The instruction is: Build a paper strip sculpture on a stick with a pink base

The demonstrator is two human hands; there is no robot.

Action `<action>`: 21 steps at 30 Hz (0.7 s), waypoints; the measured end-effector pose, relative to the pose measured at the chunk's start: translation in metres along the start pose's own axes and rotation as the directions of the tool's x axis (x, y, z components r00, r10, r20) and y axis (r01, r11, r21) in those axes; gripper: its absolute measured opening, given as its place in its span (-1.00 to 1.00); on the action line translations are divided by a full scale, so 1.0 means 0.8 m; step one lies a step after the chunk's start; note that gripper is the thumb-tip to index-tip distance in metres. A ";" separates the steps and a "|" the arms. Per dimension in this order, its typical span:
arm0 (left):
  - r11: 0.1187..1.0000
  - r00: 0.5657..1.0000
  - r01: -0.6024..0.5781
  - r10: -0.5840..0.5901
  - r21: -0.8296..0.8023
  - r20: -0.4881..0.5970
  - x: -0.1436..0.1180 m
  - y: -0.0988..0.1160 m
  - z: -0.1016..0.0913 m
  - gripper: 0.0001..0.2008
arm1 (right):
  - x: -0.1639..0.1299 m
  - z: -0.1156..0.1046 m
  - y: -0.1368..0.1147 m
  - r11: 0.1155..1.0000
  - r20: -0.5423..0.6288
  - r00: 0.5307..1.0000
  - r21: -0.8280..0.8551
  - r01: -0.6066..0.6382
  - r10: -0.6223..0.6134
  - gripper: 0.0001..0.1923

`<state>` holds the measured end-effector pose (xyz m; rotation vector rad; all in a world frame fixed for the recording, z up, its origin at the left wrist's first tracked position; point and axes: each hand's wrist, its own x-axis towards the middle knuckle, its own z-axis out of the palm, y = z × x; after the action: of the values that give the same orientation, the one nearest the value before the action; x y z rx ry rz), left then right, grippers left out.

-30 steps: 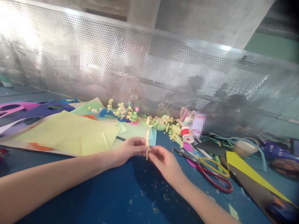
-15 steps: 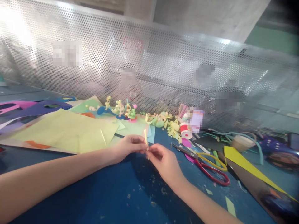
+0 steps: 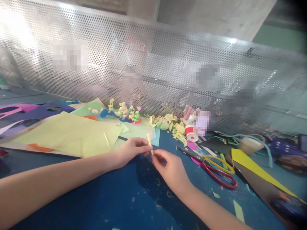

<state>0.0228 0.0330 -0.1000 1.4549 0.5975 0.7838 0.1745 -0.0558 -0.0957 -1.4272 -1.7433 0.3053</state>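
Where the two hands meet above the bench [image 3: 100, 204], a narrow yellow paper strip [image 3: 149, 142] is pinched between left hand [image 3: 131, 150] and right hand [image 3: 169, 167], held upright so both ends stay workable. Right of the strip, scissors [image 3: 211, 167] lie flat; behind it, paper curls [image 3: 168, 123].

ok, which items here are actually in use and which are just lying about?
In use:
left hand and right hand, both pinching the yellow paper strip

Lying about:
scissors
pale yellow sheet
red thread spool
curled paper figures
yellow triangle offcut
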 end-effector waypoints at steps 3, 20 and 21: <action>0.997 0.999 0.000 -0.003 -0.072 -0.040 0.000 -0.001 0.000 -0.78 | 0.001 0.000 0.000 0.996 0.042 0.998 0.081 -0.048 0.045 -0.85; 0.970 0.992 -0.003 -0.027 -0.242 -0.123 0.001 0.003 0.000 -0.82 | 0.004 -0.005 0.006 0.926 0.095 0.980 0.322 -0.197 0.175 -0.80; 0.970 0.992 -0.005 -0.026 -0.244 -0.124 0.001 0.003 0.000 -0.82 | 0.005 -0.005 0.008 0.901 0.087 0.975 0.371 -0.224 0.206 -0.79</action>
<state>0.0226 0.0334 -0.0977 1.1820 0.5821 0.9133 0.1818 -0.0512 -0.0957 -1.3308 -1.4606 0.7579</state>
